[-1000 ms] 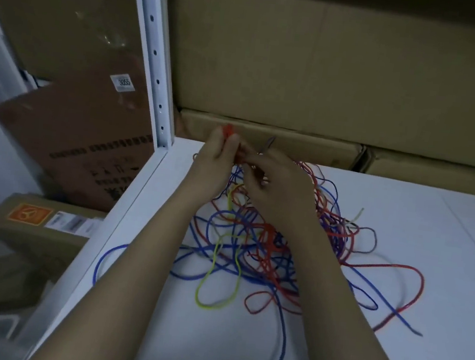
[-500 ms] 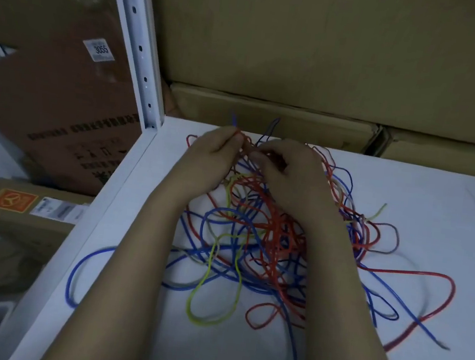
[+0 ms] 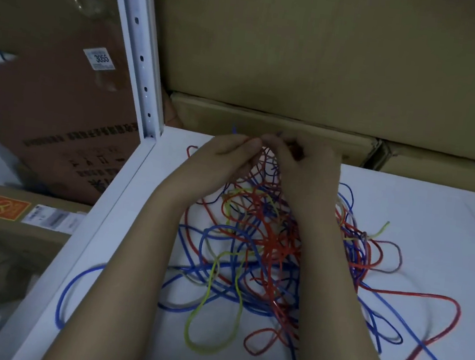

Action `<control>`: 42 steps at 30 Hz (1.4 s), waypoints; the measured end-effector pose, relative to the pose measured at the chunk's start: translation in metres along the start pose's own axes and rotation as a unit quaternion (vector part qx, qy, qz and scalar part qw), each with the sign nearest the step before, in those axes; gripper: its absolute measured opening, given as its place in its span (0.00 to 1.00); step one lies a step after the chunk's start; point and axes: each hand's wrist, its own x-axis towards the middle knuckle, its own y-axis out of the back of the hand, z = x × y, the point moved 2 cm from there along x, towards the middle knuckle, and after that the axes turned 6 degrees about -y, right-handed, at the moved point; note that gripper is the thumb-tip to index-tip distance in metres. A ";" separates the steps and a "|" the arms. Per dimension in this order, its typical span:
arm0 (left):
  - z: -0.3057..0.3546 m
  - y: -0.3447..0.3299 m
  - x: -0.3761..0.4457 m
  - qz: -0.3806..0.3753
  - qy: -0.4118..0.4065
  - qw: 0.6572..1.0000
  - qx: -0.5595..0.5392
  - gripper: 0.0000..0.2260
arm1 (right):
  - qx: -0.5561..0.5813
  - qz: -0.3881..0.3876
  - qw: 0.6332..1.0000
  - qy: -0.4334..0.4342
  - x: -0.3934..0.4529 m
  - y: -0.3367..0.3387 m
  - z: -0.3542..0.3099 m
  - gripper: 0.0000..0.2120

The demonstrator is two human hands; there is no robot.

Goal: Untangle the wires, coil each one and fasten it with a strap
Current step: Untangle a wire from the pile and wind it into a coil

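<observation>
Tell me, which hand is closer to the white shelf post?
Left. The left hand is just right of the white shelf post; the right hand is farther right, beyond the left hand.

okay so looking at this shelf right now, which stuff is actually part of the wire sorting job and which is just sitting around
Part of the job:
tangle of wires on the white shelf
left hand and right hand, both pinching strands at the far side of the tangle

Just lying about:
cardboard boxes behind the shelf
brown carton with label 3055
box with orange sticker

No strap is visible.
</observation>
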 end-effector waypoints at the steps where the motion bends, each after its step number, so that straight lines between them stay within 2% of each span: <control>1: 0.000 0.001 0.002 0.004 -0.003 0.999 -0.047 0.19 | 0.030 -0.022 0.999 -0.009 0.000 -0.002 0.001 0.14; 4: -0.002 0.003 0.006 0.048 -0.007 0.981 -0.190 0.17 | 0.100 -0.101 0.989 -0.028 -0.001 -0.008 -0.001 0.12; 6: -0.004 0.003 0.009 0.082 0.018 0.949 -0.302 0.16 | 0.114 -0.154 0.981 -0.034 -0.004 -0.014 -0.003 0.12; 9: -0.004 0.000 0.012 0.121 0.038 0.884 -0.450 0.17 | 0.070 -0.194 0.978 -0.033 -0.008 -0.020 -0.002 0.14; 11: -0.004 0.000 0.015 0.153 0.022 0.860 -0.486 0.17 | 0.006 -0.240 0.970 -0.032 -0.013 -0.024 -0.003 0.16; 13: -0.006 0.002 0.017 0.179 -0.005 0.868 -0.463 0.17 | -0.037 -0.291 0.955 -0.039 -0.016 -0.027 -0.002 0.18; 15: -0.009 0.004 0.017 0.194 -0.017 0.895 -0.402 0.16 | -0.036 -0.311 0.949 -0.039 -0.018 -0.028 -0.003 0.19; 19: -0.012 0.004 0.013 0.225 -0.077 0.956 -0.174 0.13 | -0.002 -0.321 0.947 -0.020 -0.023 -0.021 -0.008 0.12; 22: -0.012 0.007 0.009 0.189 -0.102 0.977 -0.005 0.09 | 0.040 -0.313 0.949 -0.015 -0.023 -0.012 -0.009 0.07; 25: -0.011 0.007 0.006 0.113 -0.100 0.981 0.121 0.07 | 0.061 -0.288 0.955 -0.010 -0.020 -0.006 -0.011 0.09; 28: -0.007 0.003 0.003 0.056 -0.107 0.983 0.141 0.08 | 0.049 -0.210 0.976 0.018 -0.016 0.003 -0.011 0.10; 32: -0.006 0.002 0.003 0.005 -0.048 0.993 0.106 0.10 | 0.021 -0.125 0.992 0.025 -0.009 0.013 -0.005 0.05; 35: -0.005 0.003 0.003 -0.012 -0.062 0.987 0.146 0.14 | -0.044 -0.078 0.996 0.025 -0.006 0.017 -0.003 0.05; 37: -0.005 0.003 0.003 -0.011 -0.061 0.987 0.150 0.13 | -0.079 -0.083 0.993 0.013 -0.007 0.019 -0.003 0.07; 42: 0.003 0.004 0.002 0.004 -0.067 0.986 0.151 0.09 | -0.088 -0.165 0.982 -0.038 -0.009 0.026 -0.006 0.05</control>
